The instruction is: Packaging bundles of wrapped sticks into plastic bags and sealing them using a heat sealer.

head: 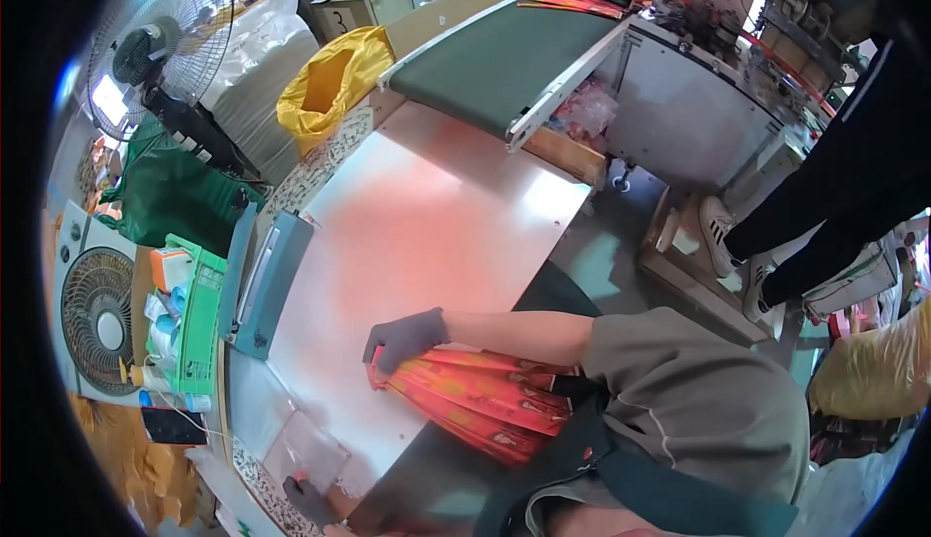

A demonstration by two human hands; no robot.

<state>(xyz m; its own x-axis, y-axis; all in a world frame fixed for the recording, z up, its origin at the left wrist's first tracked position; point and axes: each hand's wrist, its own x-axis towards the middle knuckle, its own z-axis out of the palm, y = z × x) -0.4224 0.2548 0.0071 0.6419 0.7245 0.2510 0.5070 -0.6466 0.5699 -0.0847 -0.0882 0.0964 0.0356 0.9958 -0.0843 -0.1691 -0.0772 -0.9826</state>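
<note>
My right hand (407,337), in a grey glove, grips the narrow end of a bundle of red and orange printed pleated sheets (484,399). The bundle fans out toward my body, and its far end is partly hidden by my dark apron. At the lower left, my left hand (309,502), also gloved, has its fingers at the edge of a clear plastic bag (309,450). That bag lies partly over more clear plastic bags (258,391) at the side of the white worktable (313,304).
A blue-grey sealer-like device (273,282) stands along the table's left edge, beside a green crate (200,319). Beyond the table, a green conveyor belt (502,64) carries red printed sheets (574,0). Another person's legs (800,239) stand at right; a pedestal fan (156,49) is at upper left.
</note>
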